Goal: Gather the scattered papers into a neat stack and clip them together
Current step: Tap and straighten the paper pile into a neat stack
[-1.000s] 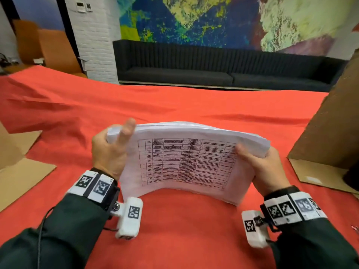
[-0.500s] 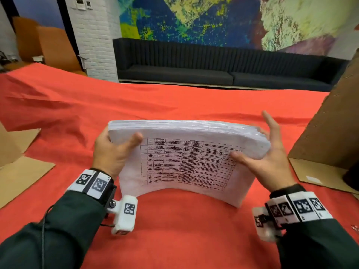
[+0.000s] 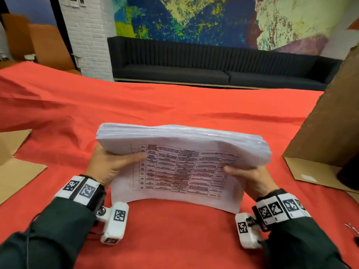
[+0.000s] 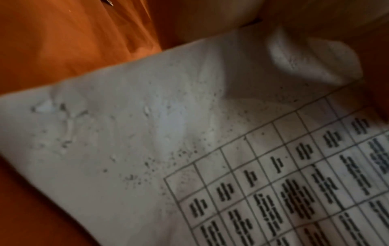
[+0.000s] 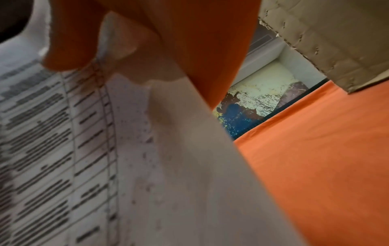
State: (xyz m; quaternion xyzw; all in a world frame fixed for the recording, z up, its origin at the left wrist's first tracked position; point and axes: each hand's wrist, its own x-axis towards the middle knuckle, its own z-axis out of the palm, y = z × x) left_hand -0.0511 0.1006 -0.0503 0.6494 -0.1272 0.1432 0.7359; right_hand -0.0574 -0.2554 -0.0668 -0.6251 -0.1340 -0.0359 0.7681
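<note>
A thick stack of white papers [image 3: 180, 164] with a printed table on its near sheet stands on its bottom edge on the red tablecloth [image 3: 174, 239], bowed toward me. My left hand [image 3: 114, 166] grips its left side, thumb across the front sheet. My right hand [image 3: 250, 177] grips the right side, thumb on the front. The left wrist view shows the table sheet [image 4: 189, 149] close up. The right wrist view shows the same stack of papers [image 5: 126, 166] under my thumb [image 5: 69, 41]. A metal binder clip [image 3: 352, 231] lies at the far right edge of the cloth.
A brown cardboard box [image 3: 330, 123] stands at the right with a flap [image 3: 314, 171] lying on the cloth. Flat cardboard pieces [image 3: 15, 167] lie at the left. A dark sofa [image 3: 194, 63] and a painted wall are beyond the table's far edge.
My left thumb has slid further across the front sheet. My right hand's fingers, raised beside the stack half a second ago, have closed behind it. The stack's top edges look more even.
</note>
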